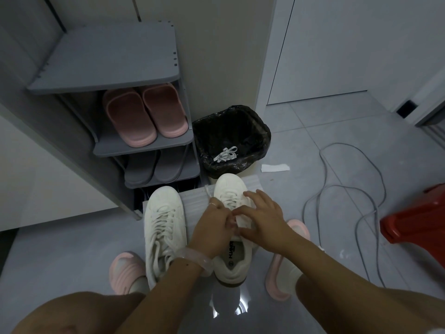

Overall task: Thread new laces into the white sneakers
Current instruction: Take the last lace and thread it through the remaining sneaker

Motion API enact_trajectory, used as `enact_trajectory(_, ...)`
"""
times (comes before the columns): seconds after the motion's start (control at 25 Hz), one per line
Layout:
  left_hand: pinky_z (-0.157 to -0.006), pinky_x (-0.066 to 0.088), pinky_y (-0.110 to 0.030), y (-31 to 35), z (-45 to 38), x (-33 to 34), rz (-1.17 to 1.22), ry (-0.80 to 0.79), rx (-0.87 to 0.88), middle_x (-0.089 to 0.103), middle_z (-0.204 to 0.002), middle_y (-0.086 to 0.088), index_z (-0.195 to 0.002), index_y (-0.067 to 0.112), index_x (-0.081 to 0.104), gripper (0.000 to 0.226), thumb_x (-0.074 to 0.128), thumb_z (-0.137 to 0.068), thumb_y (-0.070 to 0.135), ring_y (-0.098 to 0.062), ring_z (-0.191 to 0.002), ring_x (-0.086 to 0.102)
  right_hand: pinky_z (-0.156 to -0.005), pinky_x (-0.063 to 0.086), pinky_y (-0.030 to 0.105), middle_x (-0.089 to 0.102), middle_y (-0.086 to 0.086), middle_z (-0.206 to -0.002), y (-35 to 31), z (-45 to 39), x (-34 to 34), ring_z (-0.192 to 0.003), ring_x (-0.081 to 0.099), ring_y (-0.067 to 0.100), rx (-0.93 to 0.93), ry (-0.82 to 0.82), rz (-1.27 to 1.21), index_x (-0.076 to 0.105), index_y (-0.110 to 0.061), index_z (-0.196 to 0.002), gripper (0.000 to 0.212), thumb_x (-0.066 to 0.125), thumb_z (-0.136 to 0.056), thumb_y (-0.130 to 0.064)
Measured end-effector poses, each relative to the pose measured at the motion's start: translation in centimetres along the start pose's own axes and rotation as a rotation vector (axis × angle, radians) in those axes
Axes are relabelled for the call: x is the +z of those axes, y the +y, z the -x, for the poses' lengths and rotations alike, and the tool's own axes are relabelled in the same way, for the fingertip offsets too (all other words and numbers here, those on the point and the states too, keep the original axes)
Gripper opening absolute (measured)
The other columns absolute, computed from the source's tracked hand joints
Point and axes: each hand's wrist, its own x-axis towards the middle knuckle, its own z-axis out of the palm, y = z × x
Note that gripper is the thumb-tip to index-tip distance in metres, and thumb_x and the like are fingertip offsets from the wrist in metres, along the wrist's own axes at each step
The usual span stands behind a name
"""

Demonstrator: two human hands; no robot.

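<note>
Two white sneakers stand side by side on a pale foam sheet (192, 201) on the floor. The left sneaker (165, 222) is fully laced. Both my hands are over the tongue of the right sneaker (232, 259). My left hand (212, 231) pinches a white lace (207, 191) that runs up past the toe. My right hand (263, 222) has its fingers spread over the tongue and lace area. The eyelets under my hands are hidden.
A grey shoe rack (144, 145) with pink slippers (144, 116) and grey slippers stands ahead left. A black-lined bin (231, 138) holds an old white lace. Grey cables (349, 194) loop at right beside a red stool (419, 220). Pink slippers are on my feet.
</note>
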Motion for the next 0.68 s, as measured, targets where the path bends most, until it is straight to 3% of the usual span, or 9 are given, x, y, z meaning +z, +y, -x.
enact_trajectory(0.08,-0.072,0.036,-0.003,1.1,-0.3,-3.1,0.138,0.146,-0.082,0.041,-0.088,0.004,-0.079,0.012,0.053,0.024,0.043,-0.088,-0.008,-0.012,-0.082,0.044,-0.116,0.007,0.05,0.002,-0.005,-0.158,-0.2,-0.4,-0.3,-0.146,-0.008,0.024,0.076,-0.07,-0.045,0.051,-0.041,-0.127,0.047,0.064,-0.082,-0.044)
enact_trajectory(0.12,-0.078,0.038,-0.007,1.4,-0.6,-5.2,0.353,0.225,-0.167,0.047,-0.087,0.004,-0.074,0.014,0.053,0.027,0.044,-0.089,-0.007,-0.013,-0.083,0.048,-0.116,0.006,0.051,0.001,-0.005,-0.158,-0.2,-0.6,-0.5,-0.146,-0.009,0.023,0.091,-0.092,-0.074,0.051,-0.041,-0.127,0.047,0.065,-0.082,-0.043)
enact_trajectory(0.2,-0.086,0.046,-0.023,1.8,-1.1,-8.3,0.977,0.294,-0.271,0.062,-0.084,-0.002,-0.07,0.013,0.051,0.029,0.039,-0.094,0.002,-0.016,-0.083,0.061,-0.116,0.012,0.049,0.008,-0.004,-0.156,-0.1,-0.7,-0.4,-0.146,0.001,0.022,0.079,-0.092,-0.141,0.049,-0.038,-0.129,0.051,0.068,-0.081,-0.038)
enact_trajectory(0.28,-0.072,0.054,-0.031,1.9,-1.2,-8.6,1.288,0.226,-0.343,0.064,-0.062,-0.006,-0.068,0.01,0.044,0.033,0.03,-0.097,0.008,-0.019,-0.064,0.068,-0.114,0.025,0.043,0.021,0.0,-0.151,-0.2,-0.5,0.0,-0.141,0.021,0.02,0.046,-0.071,-0.322,0.038,-0.031,-0.137,0.067,0.072,-0.079,-0.029)
enact_trajectory(0.32,-0.06,0.054,-0.03,1.9,-1.1,-7.7,1.294,0.167,-0.413,0.056,-0.049,-0.004,-0.066,0.01,0.041,0.033,0.028,-0.097,0.01,-0.018,-0.05,0.063,-0.112,0.03,0.04,0.026,0.0,-0.149,-0.2,-0.4,0.1,-0.137,0.029,0.019,0.054,-0.077,-0.43,0.028,-0.028,-0.143,0.079,0.074,-0.078,-0.025)
enact_trajectory(0.4,-0.04,0.042,-0.02,1.9,-0.9,-5.1,1.085,0.062,-0.546,0.04,-0.039,-0.001,-0.063,0.011,0.035,0.033,0.028,-0.096,0.012,-0.014,-0.033,0.042,-0.11,0.033,0.032,0.031,-0.002,-0.148,0.1,-0.3,0.0,-0.134,0.035,0.017,0.098,-0.109,-0.504,0.009,-0.026,-0.149,0.096,0.074,-0.078,-0.023)
enact_trajectory(0.52,-0.045,0.027,-0.021,1.1,-0.6,-3.4,0.625,0.017,-0.533,0.04,-0.054,-0.002,-0.067,0.015,0.041,0.03,0.033,-0.096,0.013,-0.014,-0.046,0.033,-0.109,0.033,0.029,0.031,-0.004,-0.151,0.4,-0.4,-0.2,-0.135,0.036,0.015,0.109,-0.143,-0.457,0.002,-0.023,-0.15,0.102,0.074,-0.078,-0.027)
enact_trajectory(0.68,-0.051,0.027,-0.027,1.8,-0.7,-8.8,0.52,0.415,-0.283,0.039,-0.059,-0.001,-0.067,0.019,0.044,0.03,0.037,-0.096,0.012,-0.014,-0.053,0.032,-0.111,0.03,0.029,0.028,-0.003,-0.153,0.1,-0.6,0.1,-0.137,0.033,0.015,0.104,-0.136,-0.444,0.006,-0.018,-0.15,0.099,0.073,-0.079,-0.028)
